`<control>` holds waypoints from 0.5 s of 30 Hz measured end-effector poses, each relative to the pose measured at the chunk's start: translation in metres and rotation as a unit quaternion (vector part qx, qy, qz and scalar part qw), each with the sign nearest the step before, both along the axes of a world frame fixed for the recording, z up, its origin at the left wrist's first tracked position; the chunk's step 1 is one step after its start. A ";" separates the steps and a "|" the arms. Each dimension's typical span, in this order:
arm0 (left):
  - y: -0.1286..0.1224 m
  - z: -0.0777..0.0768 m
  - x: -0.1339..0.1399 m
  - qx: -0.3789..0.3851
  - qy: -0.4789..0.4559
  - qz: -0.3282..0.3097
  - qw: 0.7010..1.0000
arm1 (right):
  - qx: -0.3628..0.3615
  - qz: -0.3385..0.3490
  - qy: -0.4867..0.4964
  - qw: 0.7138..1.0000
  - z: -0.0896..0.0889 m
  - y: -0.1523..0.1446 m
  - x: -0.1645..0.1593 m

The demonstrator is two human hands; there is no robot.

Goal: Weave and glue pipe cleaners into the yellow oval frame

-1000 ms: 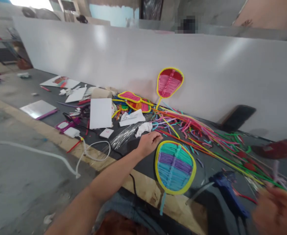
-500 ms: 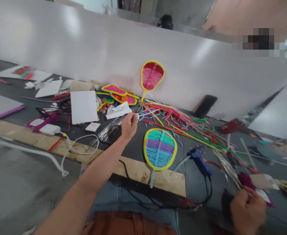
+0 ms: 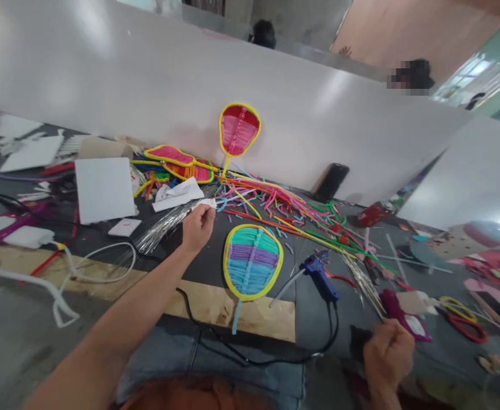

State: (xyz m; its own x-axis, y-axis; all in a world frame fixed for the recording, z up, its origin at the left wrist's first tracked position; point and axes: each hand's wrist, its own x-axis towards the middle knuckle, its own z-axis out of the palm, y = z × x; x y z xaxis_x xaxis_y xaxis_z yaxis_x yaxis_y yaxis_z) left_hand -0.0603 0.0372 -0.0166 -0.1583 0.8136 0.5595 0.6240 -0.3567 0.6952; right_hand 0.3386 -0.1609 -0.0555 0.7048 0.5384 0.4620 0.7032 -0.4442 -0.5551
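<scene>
The paddle-shaped fan (image 3: 253, 265) has a yellow rim, green, purple and blue bands and a centre rib. It lies flat on the table (image 3: 209, 259), blue handle pointing nearward. A crumpled white tissue (image 3: 209, 202) is beside the left hand (image 3: 199, 226); silver strands (image 3: 363, 280) slant toward the right hand (image 3: 389, 350).

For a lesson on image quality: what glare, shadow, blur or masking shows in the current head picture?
Head view: glare on the white panel; head view: a dark shadow on the table beside the right hand; head view: brown clothing at the bottom edge looks blurred; head view: blocky pixels over part of a person's head, upper right.
</scene>
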 end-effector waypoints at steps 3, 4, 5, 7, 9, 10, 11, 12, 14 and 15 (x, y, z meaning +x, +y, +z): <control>-0.001 0.001 0.001 -0.003 0.027 0.003 1.000 | -0.003 0.001 0.005 1.000 -0.002 0.000 0.001; -0.001 0.001 0.001 -0.003 0.037 0.004 0.999 | -0.006 0.002 0.007 1.000 -0.003 0.000 0.001; -0.001 0.001 0.001 -0.003 0.046 0.005 0.999 | -0.009 0.003 0.007 1.000 -0.003 0.001 0.001; -0.001 0.001 0.001 -0.001 0.058 0.005 0.998 | -0.010 0.000 0.006 1.000 -0.004 0.001 0.000; 0.000 0.000 0.002 0.005 0.065 0.004 0.998 | -0.013 0.001 0.006 1.000 -0.004 0.000 0.000; 0.000 0.000 0.002 0.007 0.068 0.003 0.998 | -0.015 0.003 0.006 1.000 -0.004 0.000 0.000; 0.000 0.000 0.002 0.009 0.071 0.003 0.997 | -0.016 0.007 0.007 1.000 -0.004 0.000 -0.001; 0.000 0.000 0.003 0.010 0.073 0.002 0.997 | -0.015 0.010 0.007 1.000 -0.003 -0.001 -0.001; 0.000 0.001 0.003 0.012 0.077 -0.001 0.997 | -0.009 0.017 0.006 1.000 -0.003 -0.001 -0.002; 0.000 0.001 0.004 0.015 0.078 -0.003 0.997 | -0.004 0.021 0.005 1.000 -0.003 -0.001 -0.003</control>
